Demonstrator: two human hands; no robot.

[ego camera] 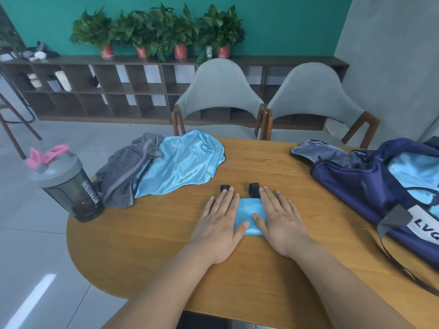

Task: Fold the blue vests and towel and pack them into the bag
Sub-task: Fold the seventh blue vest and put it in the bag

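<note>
Two bare forearms come in from the bottom of the frame, crossing the near curved edge of the wooden table (147,252). The left hand (219,222) and right hand (281,219) lie palm down, side by side at centre frame. Their fingers are straight, slightly spread, and grip nothing. Both press flat on a small folded blue vest (249,213), of which only a strip shows between them. The thumbs rest on the strip, tips near each other. The fingertips reach about to its far edge, where two black loops (225,187) stick out. Bare wood runs left of the left hand to the rounded table edge, and a band of it lies between the right hand and the navy bag (370,186). The bag sits open at right of frame, running past the right border, with light blue cloth (415,174) inside. Left of centre and above the hands, a second blue vest (183,162) lies unfolded in a loose heap, apart from the fingertips. It touches a bunched grey towel (126,172) at the table's left edge. A dark shaker bottle (69,186) stands upright just beside the towel, at the rim. Two grey chairs (218,91) stand close behind the far edge.
</note>
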